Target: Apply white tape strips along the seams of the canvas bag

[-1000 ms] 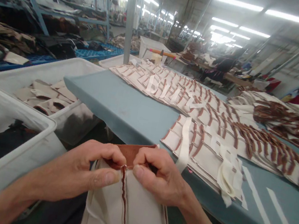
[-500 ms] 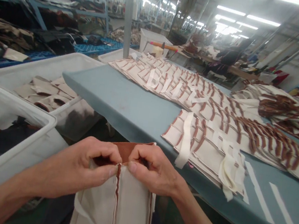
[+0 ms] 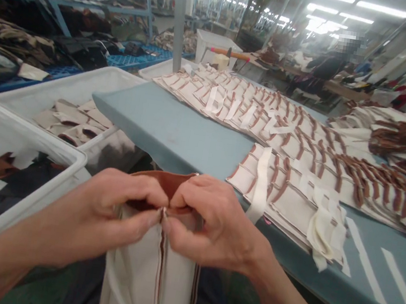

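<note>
A cream fabric piece (image 3: 139,274) with a brown inner lining and a brown seam down its middle hangs in front of me, below the near edge of the blue-grey table (image 3: 189,140). My left hand (image 3: 102,213) pinches its top edge left of the seam. My right hand (image 3: 211,224) pinches the same edge right of the seam, thumbs almost touching. Both hands are closed on the cloth. The brown lining (image 3: 162,182) shows above my fingers.
Rows of overlapping cream-and-brown pieces (image 3: 288,144) cover the table, with loose white strips (image 3: 261,186) on them. White bins (image 3: 2,142) with fabric scraps stand at the left. Shelving with dark material runs along the far left. A person (image 3: 326,64) works at a far table.
My hands have drawn closer together at the seam, and the fabric piece has narrowed and hangs lower. The view has shifted slightly.
</note>
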`<state>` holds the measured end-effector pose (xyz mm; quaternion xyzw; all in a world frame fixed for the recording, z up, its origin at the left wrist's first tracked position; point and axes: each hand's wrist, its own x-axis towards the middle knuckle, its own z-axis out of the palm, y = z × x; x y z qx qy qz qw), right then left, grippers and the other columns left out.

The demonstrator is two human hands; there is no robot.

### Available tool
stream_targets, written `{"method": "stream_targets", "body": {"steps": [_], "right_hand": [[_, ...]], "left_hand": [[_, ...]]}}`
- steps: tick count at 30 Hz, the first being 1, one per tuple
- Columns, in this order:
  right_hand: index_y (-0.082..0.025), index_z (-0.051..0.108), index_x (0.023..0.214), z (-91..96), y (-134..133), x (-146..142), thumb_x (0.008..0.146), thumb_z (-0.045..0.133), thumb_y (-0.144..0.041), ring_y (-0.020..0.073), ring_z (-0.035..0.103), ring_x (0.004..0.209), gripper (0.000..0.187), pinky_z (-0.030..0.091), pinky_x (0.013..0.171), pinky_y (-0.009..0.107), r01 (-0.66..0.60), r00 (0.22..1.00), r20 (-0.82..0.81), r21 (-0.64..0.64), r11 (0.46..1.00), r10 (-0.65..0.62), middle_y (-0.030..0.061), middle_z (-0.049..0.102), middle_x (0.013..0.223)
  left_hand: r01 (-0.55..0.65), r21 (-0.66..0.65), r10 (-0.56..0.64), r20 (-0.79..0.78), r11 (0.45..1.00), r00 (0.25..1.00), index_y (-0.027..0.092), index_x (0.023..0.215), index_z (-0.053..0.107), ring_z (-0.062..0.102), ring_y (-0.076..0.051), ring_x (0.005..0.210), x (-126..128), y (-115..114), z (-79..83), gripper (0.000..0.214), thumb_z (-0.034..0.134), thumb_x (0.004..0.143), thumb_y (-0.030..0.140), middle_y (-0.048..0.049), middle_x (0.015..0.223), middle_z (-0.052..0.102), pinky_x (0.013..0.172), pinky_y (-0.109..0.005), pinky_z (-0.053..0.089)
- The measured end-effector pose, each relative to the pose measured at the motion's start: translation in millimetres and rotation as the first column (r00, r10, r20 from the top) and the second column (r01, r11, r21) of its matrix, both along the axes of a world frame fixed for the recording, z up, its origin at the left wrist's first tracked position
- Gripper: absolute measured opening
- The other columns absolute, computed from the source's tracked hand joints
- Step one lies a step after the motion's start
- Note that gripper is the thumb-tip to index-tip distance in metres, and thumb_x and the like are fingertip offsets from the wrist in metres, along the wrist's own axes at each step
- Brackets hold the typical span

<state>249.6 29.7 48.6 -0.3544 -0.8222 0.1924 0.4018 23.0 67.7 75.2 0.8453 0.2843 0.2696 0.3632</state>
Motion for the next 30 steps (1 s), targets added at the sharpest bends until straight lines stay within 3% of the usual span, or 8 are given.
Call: {"method": "stream_targets", "body": {"steps": [3,7,12,18,25,30], "right_hand": [[-0.024,0.054,0.073,-0.6,10.6,0.8,0.085,0.064,-0.022,0.0139,0.047,0.061,0.016,0.033,0.064,0.03,0.113,0.989,0.108,-0.104,0.988,-0.102,-0.0051,0.056,0.062],[-0.023,0.054,0.073,1.3,14.6,8.2,0.086,0.066,-0.025,0.0102,0.042,0.058,0.018,0.032,0.061,0.026,0.039,0.998,0.051,-0.319,0.947,-0.024,-0.0083,0.049,0.063],[-0.022,0.064,0.076,-7.6,16.0,17.7,0.088,0.07,-0.023,0.0134,0.053,0.066,0.014,0.035,0.069,0.029,0.164,0.975,0.177,-0.155,0.974,-0.136,-0.0044,0.063,0.067],[-0.022,0.064,0.077,-15.6,14.4,18.3,0.093,0.072,-0.023,0.015,0.057,0.068,0.018,0.039,0.071,0.029,0.135,0.982,0.143,-0.08,0.988,-0.123,-0.0023,0.068,0.071],[-0.022,0.061,0.076,-16.3,5.1,16.8,0.091,0.069,-0.019,0.0136,0.056,0.064,0.017,0.038,0.069,0.029,0.051,0.985,0.168,-0.131,0.99,-0.028,-0.0033,0.067,0.068],[-0.022,0.056,0.073,-18.2,-5.9,13.4,0.089,0.064,-0.021,0.0147,0.056,0.062,0.018,0.033,0.065,0.031,0.072,0.968,0.246,-0.117,0.991,-0.042,-0.0013,0.064,0.066]], "left_hand": [[0.017,-0.203,0.004,0.106,0.979,0.994,0.018,0.081,0.077,0.068,-0.015,0.068,5.3,13.3,-24.9,0.017,0.067,0.093,0.025,-0.0002,0.074,0.075,0.063,-0.02,0.052],[0.04,-0.308,0.025,0.201,0.951,0.979,0.017,0.083,0.072,0.064,-0.016,0.07,15.7,20.9,-48.6,0.025,0.072,0.093,0.039,-0.0024,0.077,0.073,0.064,-0.023,0.052],[0.033,-0.343,0.027,0.169,0.939,0.985,0.017,0.081,0.071,0.054,-0.012,0.063,22.5,20.8,-47.6,0.02,0.072,0.092,0.034,0.0026,0.07,0.064,0.06,-0.02,0.047],[0.011,-0.252,0.012,0.09,0.968,0.996,0.017,0.078,0.071,0.056,-0.013,0.065,19.4,17.8,-43.6,0.021,0.065,0.094,0.03,0.0013,0.071,0.068,0.061,-0.021,0.047],[0.004,-0.099,-0.002,0.027,0.995,1.0,0.018,0.084,0.075,0.061,-0.009,0.064,13.4,2.0,-48.4,0.018,0.06,0.095,0.017,0.0048,0.075,0.072,0.061,-0.017,0.045],[0.006,0.051,-0.006,0.007,0.999,1.0,0.02,0.086,0.071,0.057,-0.007,0.059,10.8,-10.7,-42.3,0.018,0.058,0.098,0.013,0.0077,0.072,0.067,0.058,-0.017,0.042]]}}
